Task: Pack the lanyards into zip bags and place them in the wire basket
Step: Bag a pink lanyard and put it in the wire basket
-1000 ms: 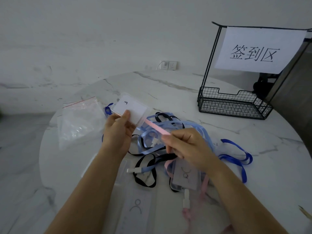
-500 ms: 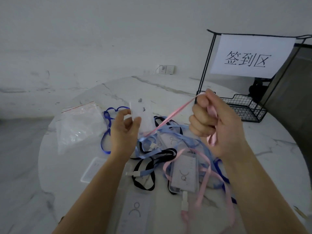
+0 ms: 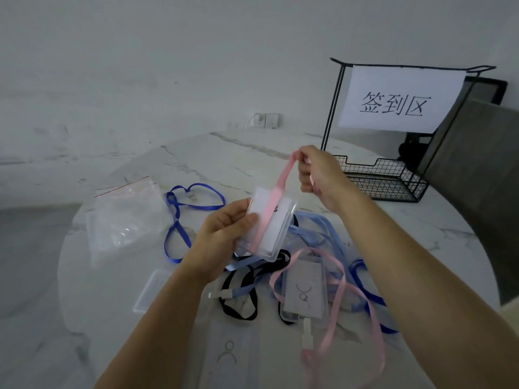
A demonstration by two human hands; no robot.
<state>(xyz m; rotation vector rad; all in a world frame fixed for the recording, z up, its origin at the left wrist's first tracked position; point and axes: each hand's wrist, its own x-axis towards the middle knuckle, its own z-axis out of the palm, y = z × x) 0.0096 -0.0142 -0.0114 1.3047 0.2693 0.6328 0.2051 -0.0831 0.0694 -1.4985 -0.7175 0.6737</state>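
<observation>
Counter [image 3: 280,153]: carries everything below.
- Wire basket [image 3: 393,189]: far right. A paper sign [image 3: 398,102] hangs on its upright frame, above it.
- Zip bags [image 3: 123,217]: left side.
- Looped lanyard [image 3: 193,203]: just right of the zip bags.
- Lanyard heap [image 3: 317,242]: centre, nearer than the basket.
- Badge holder [image 3: 276,234]: above the heap, in the left hand [image 3: 222,234]. Its strap [image 3: 279,183] runs up and back to the right hand [image 3: 317,175], before the basket.
- Second badge holder [image 3: 304,293]: on the heap's near side.
- Loose card [image 3: 230,357]: near edge, between the forearms.

Wall socket [image 3: 265,120]: behind the counter.
</observation>
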